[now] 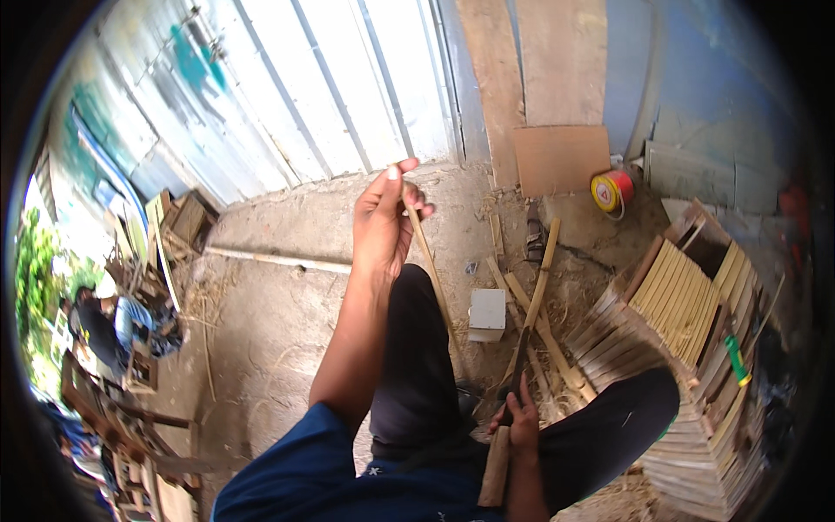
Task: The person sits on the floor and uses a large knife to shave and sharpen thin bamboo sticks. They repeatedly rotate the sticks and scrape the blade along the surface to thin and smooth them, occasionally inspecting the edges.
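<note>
My left hand [387,209] is raised ahead of me, pinching the upper end of a thin bamboo strip [428,252] between thumb and fingers. The strip slants down past my left knee toward the floor. Low on the right, my right hand [522,419] is closed on a long knife near the base of its dark blade [520,358]. The knife's wooden handle [494,465] points back toward my lap. Just past the blade's tip, a bamboo piece [548,261] lies in line with it. The strip's lower end is hard to make out near my foot.
Bundled bamboo strips [674,296] are stacked at the right, with a green-and-yellow handled tool [738,361] on them. A small white box [487,311] sits on the floor. Behind are a red-and-yellow spool [611,190] and cardboard [564,161]. A pole [278,258] lies left; wooden furniture [130,426] stands nearer.
</note>
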`<state>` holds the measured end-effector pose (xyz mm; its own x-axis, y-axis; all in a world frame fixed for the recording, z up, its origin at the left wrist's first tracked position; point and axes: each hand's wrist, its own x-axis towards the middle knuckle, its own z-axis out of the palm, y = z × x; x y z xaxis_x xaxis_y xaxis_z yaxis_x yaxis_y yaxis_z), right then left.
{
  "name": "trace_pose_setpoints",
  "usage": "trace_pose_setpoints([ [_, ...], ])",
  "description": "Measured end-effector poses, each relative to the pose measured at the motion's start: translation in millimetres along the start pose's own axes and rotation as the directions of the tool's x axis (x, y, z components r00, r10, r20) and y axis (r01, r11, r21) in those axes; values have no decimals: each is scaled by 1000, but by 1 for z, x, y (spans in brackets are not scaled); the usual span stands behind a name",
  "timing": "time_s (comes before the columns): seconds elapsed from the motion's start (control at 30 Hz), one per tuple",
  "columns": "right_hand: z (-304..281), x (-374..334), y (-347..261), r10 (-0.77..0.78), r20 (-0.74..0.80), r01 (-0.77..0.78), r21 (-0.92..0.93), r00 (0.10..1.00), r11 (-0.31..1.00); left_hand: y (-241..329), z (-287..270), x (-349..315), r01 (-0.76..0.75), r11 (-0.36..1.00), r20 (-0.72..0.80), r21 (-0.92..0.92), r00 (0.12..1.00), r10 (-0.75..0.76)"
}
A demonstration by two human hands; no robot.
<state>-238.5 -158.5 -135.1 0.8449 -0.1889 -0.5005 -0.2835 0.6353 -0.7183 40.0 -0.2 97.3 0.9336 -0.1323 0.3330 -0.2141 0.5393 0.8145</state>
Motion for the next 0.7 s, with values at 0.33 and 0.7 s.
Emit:
trace_pose_setpoints([
  [0.33, 1, 2, 8, -80, 71, 88, -116, 994, 989, 3, -7, -10, 356, 853, 152, -382, 935, -322],
  [0.7, 3, 12, 21, -29, 197, 75, -230, 980, 970, -9, -8, -8, 393, 791, 119, -469, 915, -385],
])
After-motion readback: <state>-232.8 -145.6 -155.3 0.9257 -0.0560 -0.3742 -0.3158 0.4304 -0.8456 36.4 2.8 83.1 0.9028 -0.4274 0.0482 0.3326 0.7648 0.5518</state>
